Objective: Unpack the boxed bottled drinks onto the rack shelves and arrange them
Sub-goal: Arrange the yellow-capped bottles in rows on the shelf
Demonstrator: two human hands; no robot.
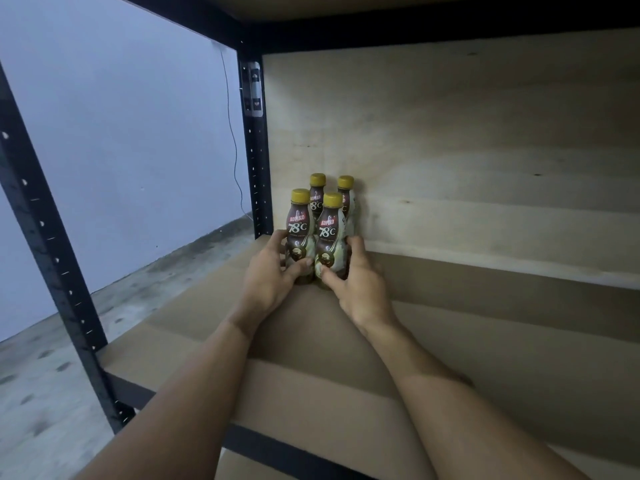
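Several brown bottles with yellow caps stand upright in a tight cluster at the back left corner of the brown shelf board [485,341]. My left hand [268,271] grips the base of the front left bottle [300,233]. My right hand [360,285] grips the base of the front right bottle [330,233]. Behind these stand a back left bottle [317,192] and a back right bottle [346,194], touching the wooden back panel [467,150]. The hands hide the lower parts of the front pair.
The black steel rack has perforated uprights at the back left [254,150] and the front left [52,254]. Another shelf [381,8] hangs overhead. To the left are a pale wall [121,116] with a thin hanging cable and a grey concrete floor [41,375].
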